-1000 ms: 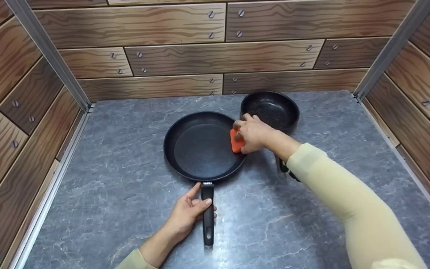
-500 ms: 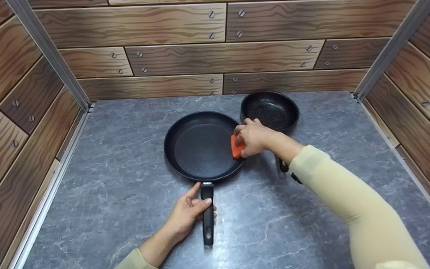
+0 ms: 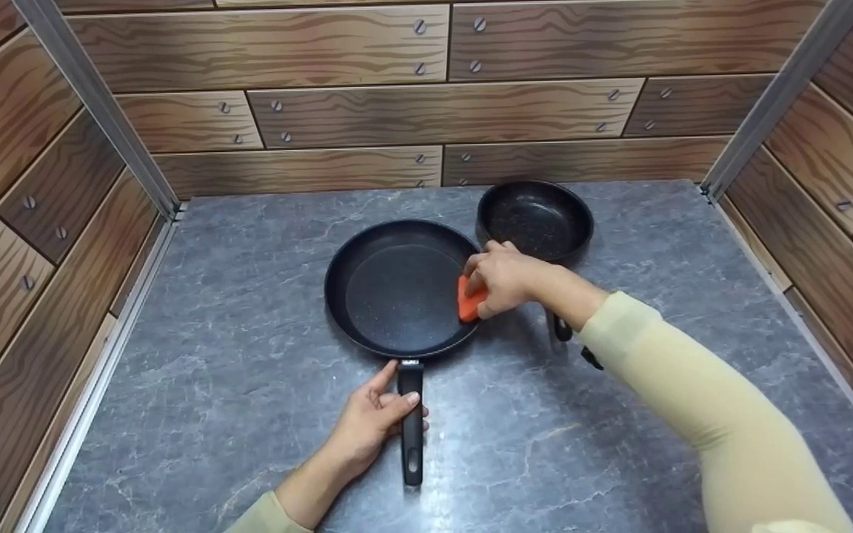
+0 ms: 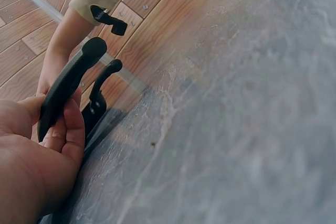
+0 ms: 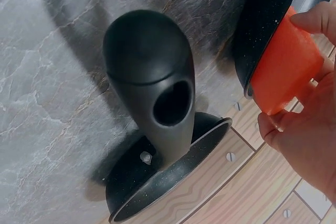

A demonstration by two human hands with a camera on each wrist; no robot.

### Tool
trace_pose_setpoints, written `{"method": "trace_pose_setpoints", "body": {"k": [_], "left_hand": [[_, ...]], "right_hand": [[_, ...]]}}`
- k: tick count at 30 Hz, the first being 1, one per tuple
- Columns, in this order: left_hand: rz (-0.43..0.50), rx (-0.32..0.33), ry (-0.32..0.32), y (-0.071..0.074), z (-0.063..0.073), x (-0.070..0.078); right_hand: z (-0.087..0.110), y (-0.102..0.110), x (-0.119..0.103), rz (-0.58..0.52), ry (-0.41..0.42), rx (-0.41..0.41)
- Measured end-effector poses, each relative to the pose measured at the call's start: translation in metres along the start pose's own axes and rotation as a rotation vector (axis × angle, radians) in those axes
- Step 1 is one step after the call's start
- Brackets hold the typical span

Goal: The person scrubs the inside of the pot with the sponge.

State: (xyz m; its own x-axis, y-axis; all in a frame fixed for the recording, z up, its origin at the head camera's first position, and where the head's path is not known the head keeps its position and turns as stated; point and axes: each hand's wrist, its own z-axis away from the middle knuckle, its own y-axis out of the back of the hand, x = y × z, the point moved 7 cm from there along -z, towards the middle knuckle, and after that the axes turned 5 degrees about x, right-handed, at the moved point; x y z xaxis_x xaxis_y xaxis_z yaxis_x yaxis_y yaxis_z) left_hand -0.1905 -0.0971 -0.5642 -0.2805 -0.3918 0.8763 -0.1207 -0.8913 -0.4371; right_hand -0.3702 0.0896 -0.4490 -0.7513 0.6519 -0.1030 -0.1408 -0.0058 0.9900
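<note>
A large black frying pan [image 3: 404, 296] sits on the grey marbled table, its handle [image 3: 412, 437] pointing toward me. My left hand [image 3: 371, 422] grips that handle near the pan, thumb on top and fingers curled beneath; the left wrist view shows the same handle [image 4: 73, 80] between thumb and fingers. An orange sponge [image 3: 471, 300] is pinched in my right hand [image 3: 504, 277] against the pan's right inner wall. In the right wrist view the sponge [image 5: 289, 64] straddles the pan's rim, thumb on one side and fingers on the other.
Behind my right hand stands a smaller black pan [image 3: 534, 218]; its handle [image 3: 561, 326] passes beneath my right forearm. In the right wrist view this handle [image 5: 149, 66] looms close to the camera. Wood-patterned panels [image 3: 367, 111] wall the table at the back and sides.
My right hand and the sponge have slid along the pan's right wall toward me. The left hand and the large pan have stayed in place.
</note>
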Motion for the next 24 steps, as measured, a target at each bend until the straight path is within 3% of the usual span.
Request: {"method": "trace_pose_setpoints", "body": {"k": [7,24], "left_hand": [[-0.006,-0.009,-0.002,0.000,0.000,-0.001],[-0.012,0.009,0.009,0.000,0.000,-0.001]], "right_hand": [[0.004,-0.002,-0.001,-0.039,-0.031,-0.036],[0.012,-0.005,-0.010,-0.141,0.003,-0.018]]}}
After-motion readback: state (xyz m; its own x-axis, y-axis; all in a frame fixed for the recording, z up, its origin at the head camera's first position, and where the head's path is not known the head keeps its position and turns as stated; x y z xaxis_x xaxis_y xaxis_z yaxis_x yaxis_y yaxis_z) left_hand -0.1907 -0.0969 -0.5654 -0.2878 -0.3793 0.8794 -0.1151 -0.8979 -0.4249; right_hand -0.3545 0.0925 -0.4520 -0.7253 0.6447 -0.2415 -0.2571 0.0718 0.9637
